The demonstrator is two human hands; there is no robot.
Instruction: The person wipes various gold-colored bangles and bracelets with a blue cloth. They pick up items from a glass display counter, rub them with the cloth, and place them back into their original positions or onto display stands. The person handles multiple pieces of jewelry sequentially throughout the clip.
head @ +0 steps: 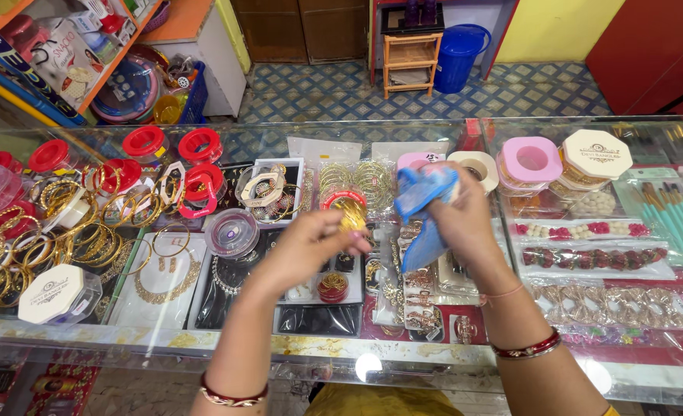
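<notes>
**Hands over the glass jewellery counter**

At the far left of the glass counter [226,343], loose gold bangles [87,239] lie in a heap among red-lidded round jars [143,142]. A white octagonal box [53,293] sits near the front edge. Beside it, a gold necklace [168,289] lies in a tray under the glass.

The left hand [307,246] is raised above the centre of the counter. Its fingers are clenched around a set of gold bangles [351,216], which protrudes from the fingertips. Just behind it stands a clear round case with a red rim [344,199].

The right hand [457,212] is just beside the left. It grasps a blue cloth [422,208], bunched at the top and hanging below the palm. The cloth is near the held bangles; contact cannot be determined.

At the right stand a pink-lidded container [532,162] and a cream octagonal box [595,152]. Teal-handled brushes [676,212] lie at the far right.
</notes>
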